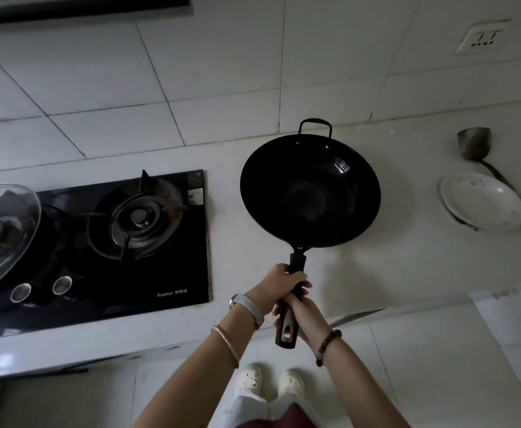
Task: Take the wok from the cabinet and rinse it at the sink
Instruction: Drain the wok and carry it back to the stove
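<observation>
A black wok (310, 189) with a small loop handle at its far rim hangs level above the white counter (392, 267), to the right of the stove. Its long black handle points toward me. My left hand (279, 287) grips the handle's upper part. My right hand (305, 316) grips it just below, fingers wrapped round it. The wok's inside looks empty. No sink or cabinet is in view.
A black two-burner gas stove (135, 242) lies left of the wok, with a glass lid (3, 236) over the left burner. Stacked white plates (481, 202) and a metal spatula (475, 143) sit at the counter's right. A wall socket (483, 38) is on the tiles.
</observation>
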The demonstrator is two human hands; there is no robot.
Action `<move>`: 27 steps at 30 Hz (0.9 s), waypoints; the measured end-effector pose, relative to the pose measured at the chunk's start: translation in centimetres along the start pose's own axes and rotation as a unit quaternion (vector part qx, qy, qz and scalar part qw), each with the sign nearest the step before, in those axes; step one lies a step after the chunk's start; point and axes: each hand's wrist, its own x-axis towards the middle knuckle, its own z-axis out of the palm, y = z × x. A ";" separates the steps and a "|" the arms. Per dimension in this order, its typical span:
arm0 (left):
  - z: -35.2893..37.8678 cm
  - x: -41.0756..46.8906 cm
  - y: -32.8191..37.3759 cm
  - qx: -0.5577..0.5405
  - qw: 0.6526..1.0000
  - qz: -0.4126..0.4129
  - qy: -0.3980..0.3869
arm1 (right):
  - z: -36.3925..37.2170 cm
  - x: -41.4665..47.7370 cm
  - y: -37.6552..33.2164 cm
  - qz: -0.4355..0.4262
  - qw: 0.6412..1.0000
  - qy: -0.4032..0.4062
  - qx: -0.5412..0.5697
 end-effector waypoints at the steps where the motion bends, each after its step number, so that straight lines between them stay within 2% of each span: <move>1: -0.3 -0.2 -0.3 0.012 1.000 0.008 0.019 | 0.1 0.3 0.3 0.002 1.000 -0.004 -0.016; 4: -1.6 -0.5 -1.3 0.035 0.997 0.025 0.069 | 0.7 1.0 1.0 -0.008 0.994 -0.010 -0.106; 8: -4.0 -0.5 -1.9 0.134 0.981 0.055 0.130 | 2.6 1.0 0.8 -0.032 0.989 -0.050 -0.139; 12: -7.1 -0.4 -1.6 0.282 0.925 0.119 0.224 | 3.8 1.4 0.7 -0.065 0.990 -0.054 -0.117; 17: -10.6 -0.2 -0.5 0.357 0.866 0.154 0.314 | 4.6 1.8 -0.2 -0.148 0.976 -0.026 -0.157; 23: -13.8 1.7 1.7 0.436 0.810 0.183 0.345 | 5.6 2.5 -2.7 -0.265 0.945 -0.006 -0.193; 27: -15.7 3.2 3.2 0.463 0.800 0.185 0.335 | 5.9 2.8 -4.6 -0.292 0.933 -0.016 -0.208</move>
